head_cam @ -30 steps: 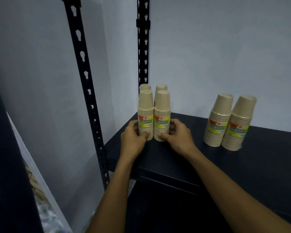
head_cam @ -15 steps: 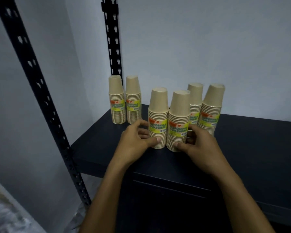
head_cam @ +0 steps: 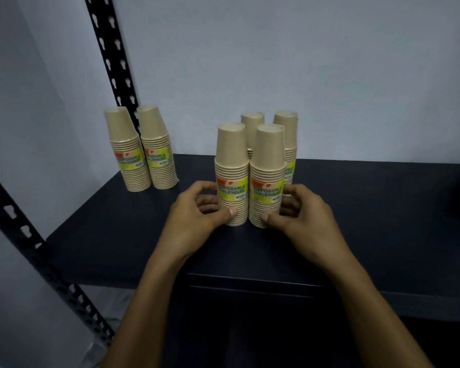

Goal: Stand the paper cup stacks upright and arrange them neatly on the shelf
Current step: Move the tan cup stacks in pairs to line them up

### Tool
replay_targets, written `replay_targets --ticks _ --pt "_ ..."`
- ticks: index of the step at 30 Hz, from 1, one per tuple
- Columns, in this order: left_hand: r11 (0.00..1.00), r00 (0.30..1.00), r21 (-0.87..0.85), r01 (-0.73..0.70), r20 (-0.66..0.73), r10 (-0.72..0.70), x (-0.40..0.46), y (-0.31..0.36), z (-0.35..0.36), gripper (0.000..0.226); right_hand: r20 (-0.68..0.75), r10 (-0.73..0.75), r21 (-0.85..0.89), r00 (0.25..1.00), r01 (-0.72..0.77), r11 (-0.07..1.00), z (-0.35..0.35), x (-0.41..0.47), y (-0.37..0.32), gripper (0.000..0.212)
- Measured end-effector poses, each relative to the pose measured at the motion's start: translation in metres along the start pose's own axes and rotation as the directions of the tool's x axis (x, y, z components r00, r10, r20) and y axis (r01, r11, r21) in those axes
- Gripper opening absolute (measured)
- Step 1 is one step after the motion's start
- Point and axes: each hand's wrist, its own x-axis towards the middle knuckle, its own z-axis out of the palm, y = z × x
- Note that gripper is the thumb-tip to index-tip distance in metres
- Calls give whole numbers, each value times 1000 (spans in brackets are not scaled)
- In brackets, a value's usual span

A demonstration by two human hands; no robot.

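Front cup stacks (head_cam: 250, 176) stand upright (bases up).

Black slotted uprights (head_cam: 118, 73) against a pale wall (head_cam: 303, 62).

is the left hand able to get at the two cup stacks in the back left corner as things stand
Probably yes: the left hand grips a front stack, but bare shelf lies between it and the corner pair.

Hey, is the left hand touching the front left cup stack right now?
Touching. The head view shows the left hand with its thumb tip pressed against the lower cups of the front left cup stack.
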Motion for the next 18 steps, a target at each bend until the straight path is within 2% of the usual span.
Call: replay_targets --ticks 8,18 --pt "998 1000 58 -9 -22 10 -2 3 12 49 -71 -14 -48 997 11 999 -5 -2 4 49" --pt "978 995 193 -77 -55 89 -6 8 23 50 -123 -16 -76 992 6 997 -11 0 8 49"
